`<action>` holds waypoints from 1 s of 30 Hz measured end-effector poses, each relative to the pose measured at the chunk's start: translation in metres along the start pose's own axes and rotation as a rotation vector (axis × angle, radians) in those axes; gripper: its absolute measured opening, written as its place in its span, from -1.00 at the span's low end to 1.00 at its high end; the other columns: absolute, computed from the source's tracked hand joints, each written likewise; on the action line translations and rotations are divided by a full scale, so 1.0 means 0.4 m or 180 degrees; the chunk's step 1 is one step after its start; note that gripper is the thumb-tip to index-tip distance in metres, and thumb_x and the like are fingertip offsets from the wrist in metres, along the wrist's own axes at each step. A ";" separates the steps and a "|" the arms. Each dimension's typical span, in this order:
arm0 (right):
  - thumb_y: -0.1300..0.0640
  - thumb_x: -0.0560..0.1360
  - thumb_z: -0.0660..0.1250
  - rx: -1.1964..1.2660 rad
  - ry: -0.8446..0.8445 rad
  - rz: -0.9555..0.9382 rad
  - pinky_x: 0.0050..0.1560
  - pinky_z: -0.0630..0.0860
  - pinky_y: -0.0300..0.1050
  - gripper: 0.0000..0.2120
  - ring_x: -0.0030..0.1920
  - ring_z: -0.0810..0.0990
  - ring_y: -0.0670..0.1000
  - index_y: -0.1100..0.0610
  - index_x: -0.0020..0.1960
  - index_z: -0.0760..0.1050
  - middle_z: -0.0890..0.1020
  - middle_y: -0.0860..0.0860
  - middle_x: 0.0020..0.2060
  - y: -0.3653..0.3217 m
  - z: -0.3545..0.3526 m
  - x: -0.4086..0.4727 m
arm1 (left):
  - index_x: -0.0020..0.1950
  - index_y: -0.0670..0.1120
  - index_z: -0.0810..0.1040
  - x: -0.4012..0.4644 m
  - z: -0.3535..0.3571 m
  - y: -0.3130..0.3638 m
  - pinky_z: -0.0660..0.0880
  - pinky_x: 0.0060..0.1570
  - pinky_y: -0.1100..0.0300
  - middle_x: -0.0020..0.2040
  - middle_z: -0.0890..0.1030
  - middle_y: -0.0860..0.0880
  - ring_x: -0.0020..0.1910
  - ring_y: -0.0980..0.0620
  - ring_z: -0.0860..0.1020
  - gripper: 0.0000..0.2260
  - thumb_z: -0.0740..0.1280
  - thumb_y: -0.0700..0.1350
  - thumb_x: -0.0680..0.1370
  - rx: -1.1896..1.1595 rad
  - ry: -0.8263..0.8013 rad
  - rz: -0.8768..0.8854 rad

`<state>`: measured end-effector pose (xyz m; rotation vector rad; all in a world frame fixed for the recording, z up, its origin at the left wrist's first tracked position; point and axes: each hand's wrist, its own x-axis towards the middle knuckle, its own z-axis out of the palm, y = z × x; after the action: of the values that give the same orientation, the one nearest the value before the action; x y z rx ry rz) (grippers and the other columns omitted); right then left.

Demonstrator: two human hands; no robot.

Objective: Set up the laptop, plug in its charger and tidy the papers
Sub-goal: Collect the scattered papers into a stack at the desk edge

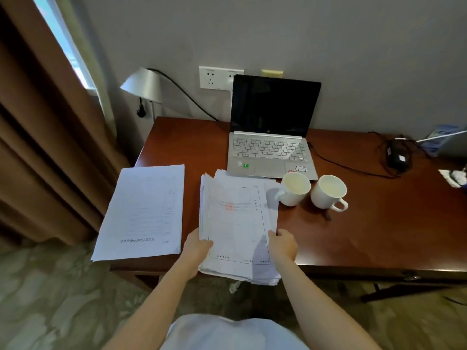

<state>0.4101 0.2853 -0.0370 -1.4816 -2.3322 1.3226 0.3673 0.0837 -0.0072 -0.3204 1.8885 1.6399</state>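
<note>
Both hands hold the loose paper stack at the desk's front edge.

The wooden desk [353,236] carries the open laptop [271,137] at the back and a neat paper pile [144,213] at the left. The left hand [199,245] and right hand [284,245] are closed on the sides of the untidy paper stack [237,223], probably to square it. The charger brick [398,157] lies well apart at the right.

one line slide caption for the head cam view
Both hands, left hand and right hand, square a messy paper stack beside the open laptop.
</note>
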 end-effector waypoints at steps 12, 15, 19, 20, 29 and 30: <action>-0.21 0.43 0.35 0.1438 -0.1136 0.0695 0.15 0.54 0.07 -0.33 0.17 0.58 0.15 0.14 0.41 0.34 0.59 0.08 0.21 -0.120 0.093 -0.097 | -0.01 0.05 0.56 -0.083 -0.260 0.023 0.57 -0.32 0.29 -0.13 0.70 0.08 -0.17 0.10 0.68 -0.84 0.30 -0.21 0.54 -0.0234 0.0324 0.0616; -0.08 0.47 0.39 0.1767 -0.1887 0.0746 0.17 0.54 0.12 -0.41 0.12 0.61 0.17 0.16 0.40 0.36 0.62 0.13 0.17 -0.173 0.143 -0.138 | 0.00 0.04 0.56 -0.086 -0.360 0.035 0.58 -0.16 0.15 -0.05 0.69 0.04 -0.07 0.02 0.66 -0.85 0.31 -0.21 0.54 -0.0184 0.0471 0.0675; 0.27 0.47 0.40 0.1694 -0.2039 0.0260 -0.05 0.59 -0.01 -0.48 0.05 0.63 0.06 0.15 0.40 0.36 0.61 0.12 0.19 -0.234 0.217 -0.190 | 0.18 -0.11 0.54 -0.070 -0.473 0.028 0.54 0.10 -0.07 0.11 0.64 -0.10 0.05 -0.10 0.61 -0.78 0.29 -0.24 0.55 0.0013 0.0727 0.0595; 0.32 0.47 0.37 0.1652 -0.2061 0.0077 -0.11 0.60 -0.05 -0.57 0.00 0.65 0.03 0.14 0.32 0.44 0.64 0.10 0.12 -0.252 0.234 -0.201 | 0.23 -0.14 0.52 -0.064 -0.495 0.024 0.53 0.12 -0.08 0.14 0.62 -0.12 0.07 -0.12 0.60 -0.74 0.29 -0.25 0.55 0.0041 0.0764 0.0556; 0.33 0.46 0.20 0.0275 -0.1678 -0.0328 -0.23 0.46 -0.09 -0.86 -0.21 0.51 0.07 0.17 -0.17 0.48 0.57 0.10 -0.17 -0.370 0.383 -0.165 | 0.39 -0.15 0.37 0.043 -0.607 0.026 0.44 0.25 -0.19 0.31 0.49 -0.16 0.23 -0.17 0.51 -0.60 0.31 -0.18 0.56 0.0576 0.0625 -0.0032; 0.31 0.46 0.19 0.0064 -0.1571 -0.0358 -0.27 0.35 -0.11 -0.87 -0.24 0.44 0.07 0.15 -0.21 0.44 0.51 0.12 -0.19 -0.376 0.394 -0.154 | 0.43 -0.15 0.31 0.059 -0.611 0.031 0.41 0.29 -0.18 0.37 0.44 -0.17 0.27 -0.19 0.47 -0.54 0.32 -0.16 0.55 0.0600 0.0571 -0.0194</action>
<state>0.2621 0.1163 -0.0092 -1.0890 -2.6168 1.8418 0.2723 -0.1429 0.0003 -0.4542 2.1267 1.4203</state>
